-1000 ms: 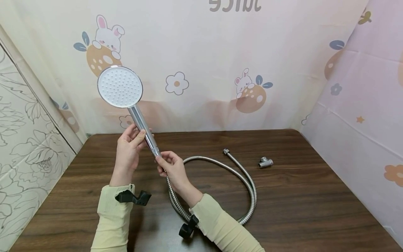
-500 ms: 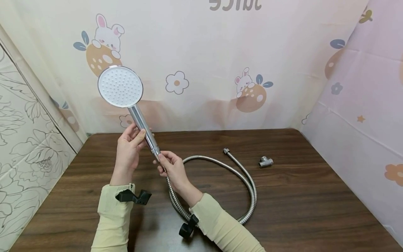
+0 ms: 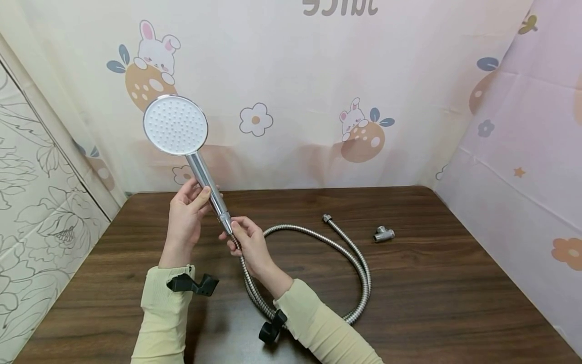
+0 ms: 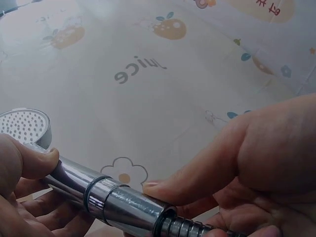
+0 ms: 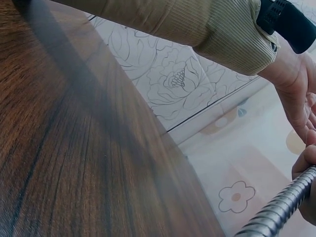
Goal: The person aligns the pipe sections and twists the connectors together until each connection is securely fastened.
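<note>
A chrome shower head with a round white nozzle face is held up over the table, tilted to the left. My left hand grips its handle, thumb in front and fingers behind. At the handle's lower end a tapered metal hose nut meets it with a thin seam, seen in the left wrist view. My right hand pinches this nut between thumb and fingers. From there the ribbed metal shower hose runs down and loops on the table; the right wrist view shows a stretch of the hose close up.
Right of the loop, a small chrome T-shaped fitting lies on the dark wooden table. The hose's free end nut points toward the back edge. Behind stands a printed curtain, with a flowered panel at left.
My right thumb and fingers have shifted slightly on the hose nut, showing more of it. The shower head has turned or drifted a touch to the right; my left hand keeps its grip.
</note>
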Motion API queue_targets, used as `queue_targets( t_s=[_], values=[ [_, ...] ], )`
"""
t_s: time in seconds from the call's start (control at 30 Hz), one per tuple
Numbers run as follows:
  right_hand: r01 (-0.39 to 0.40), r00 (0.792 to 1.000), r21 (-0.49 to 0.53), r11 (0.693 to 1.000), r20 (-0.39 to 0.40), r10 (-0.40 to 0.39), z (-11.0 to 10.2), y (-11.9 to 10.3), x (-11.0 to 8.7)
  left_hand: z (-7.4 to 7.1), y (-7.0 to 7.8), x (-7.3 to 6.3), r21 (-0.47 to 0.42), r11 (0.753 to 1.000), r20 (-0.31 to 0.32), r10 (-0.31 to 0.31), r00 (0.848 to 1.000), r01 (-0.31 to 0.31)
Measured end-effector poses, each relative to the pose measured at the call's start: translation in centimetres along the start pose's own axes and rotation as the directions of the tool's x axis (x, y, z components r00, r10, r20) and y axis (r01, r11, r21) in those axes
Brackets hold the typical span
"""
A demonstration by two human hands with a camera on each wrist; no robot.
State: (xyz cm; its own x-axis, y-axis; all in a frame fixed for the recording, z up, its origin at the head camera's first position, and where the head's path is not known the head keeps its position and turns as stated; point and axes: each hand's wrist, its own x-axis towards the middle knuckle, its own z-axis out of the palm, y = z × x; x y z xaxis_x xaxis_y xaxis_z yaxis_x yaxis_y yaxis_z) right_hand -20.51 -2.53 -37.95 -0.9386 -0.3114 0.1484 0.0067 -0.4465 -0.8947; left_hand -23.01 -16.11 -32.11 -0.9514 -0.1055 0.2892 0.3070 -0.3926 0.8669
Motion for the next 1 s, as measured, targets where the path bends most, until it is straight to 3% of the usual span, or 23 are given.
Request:
queue_targets(
  t_s=[0.4,1.0],
  values=[
    [-0.021,0.994,-0.035,0.999,-0.109,0.017,0.05,0.22,0.2,0.04,0.19,-0.17,-0.002,1.0,0.002,-0.001,1.0,0.001],
    [0.034,0.997,-0.05,0.998,-0.068,-0.037,-0.09,0.39,0.1,0.07,0.16,-0.15,-0.013,1.0,-0.01,-0.003,1.0,0.003]
  ],
)
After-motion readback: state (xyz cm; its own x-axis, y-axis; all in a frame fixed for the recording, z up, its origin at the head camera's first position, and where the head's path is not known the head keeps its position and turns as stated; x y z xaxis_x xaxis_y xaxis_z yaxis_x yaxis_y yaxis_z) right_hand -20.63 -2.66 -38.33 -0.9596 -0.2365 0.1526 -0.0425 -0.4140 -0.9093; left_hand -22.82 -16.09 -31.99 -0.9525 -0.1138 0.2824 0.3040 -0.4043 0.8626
